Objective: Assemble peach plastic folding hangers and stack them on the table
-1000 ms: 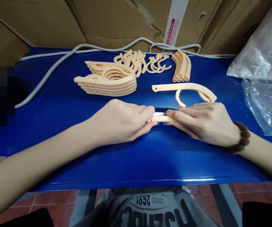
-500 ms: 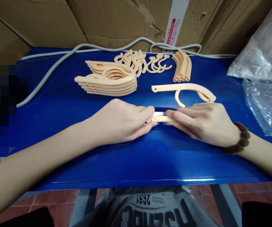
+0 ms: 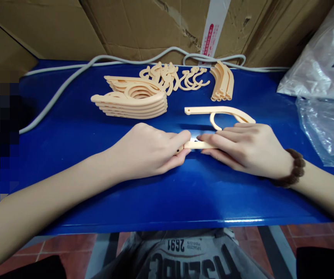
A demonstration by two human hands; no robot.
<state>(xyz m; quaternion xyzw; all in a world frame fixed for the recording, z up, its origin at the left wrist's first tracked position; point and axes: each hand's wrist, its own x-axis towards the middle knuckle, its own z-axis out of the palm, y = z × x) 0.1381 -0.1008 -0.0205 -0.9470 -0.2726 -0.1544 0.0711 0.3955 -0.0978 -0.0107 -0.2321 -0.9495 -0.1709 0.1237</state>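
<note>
The fingers of the left hand (image 3: 153,149) and right hand (image 3: 242,145) are clamped on a peach plastic hanger part (image 3: 197,145) over the bench (image 3: 161,201); uneven pressure could make it slip or twist. There's room toward the near edge, but the curved hanger arm (image 3: 216,110) just behind could get knocked.

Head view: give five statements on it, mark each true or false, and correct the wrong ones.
1. The right hand holds a slim cream plastic strip. True.
2. The brown fuzzy band circles the left wrist. False: it circles the right.
3. The left hand lies flat and open. False: its fingers pinch at the strip's left end.
4. Curved cream plastic arms lie bundled right of small cream plastic hooks. True.
5. The glossy tabletop is blue. True.
</note>
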